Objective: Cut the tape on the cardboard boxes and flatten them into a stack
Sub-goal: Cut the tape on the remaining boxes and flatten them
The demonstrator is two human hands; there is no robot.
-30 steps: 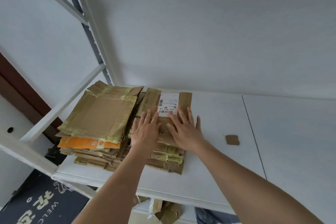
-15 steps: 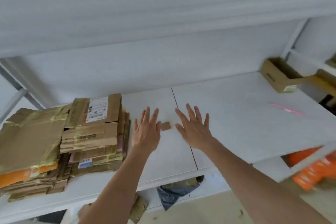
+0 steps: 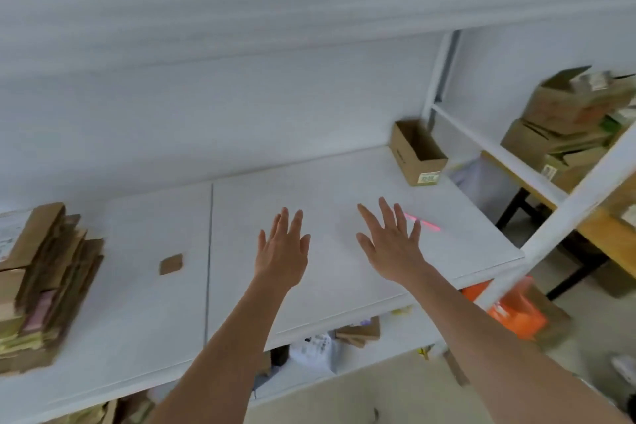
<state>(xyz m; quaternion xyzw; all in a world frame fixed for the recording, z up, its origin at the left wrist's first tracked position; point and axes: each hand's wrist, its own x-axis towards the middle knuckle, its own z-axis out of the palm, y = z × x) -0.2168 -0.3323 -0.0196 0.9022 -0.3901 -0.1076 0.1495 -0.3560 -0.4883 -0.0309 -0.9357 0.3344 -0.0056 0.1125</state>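
Both hands empty, fingers spread: left hand (image 3: 283, 251), right hand (image 3: 390, 244). Flattened stack (image 3: 41, 286) lay far left of them; open box (image 3: 417, 152) beyond the right, likely next; pink cutter (image 3: 424, 223) just past its fingertips.

Soft, even daylight filled the view, bright on the white flat shelf board (image 3: 344, 189) with scarcely any shadow or glare. Motion blur smeared the brown flattened cardboard stack (image 3: 44, 286) left of that board and the piled brown cardboard boxes (image 3: 571, 120) right of it, and wide-angle distortion bowed the edges.

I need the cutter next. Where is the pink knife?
In the head view, the pink knife lies on the white shelf, just beyond the right hand.
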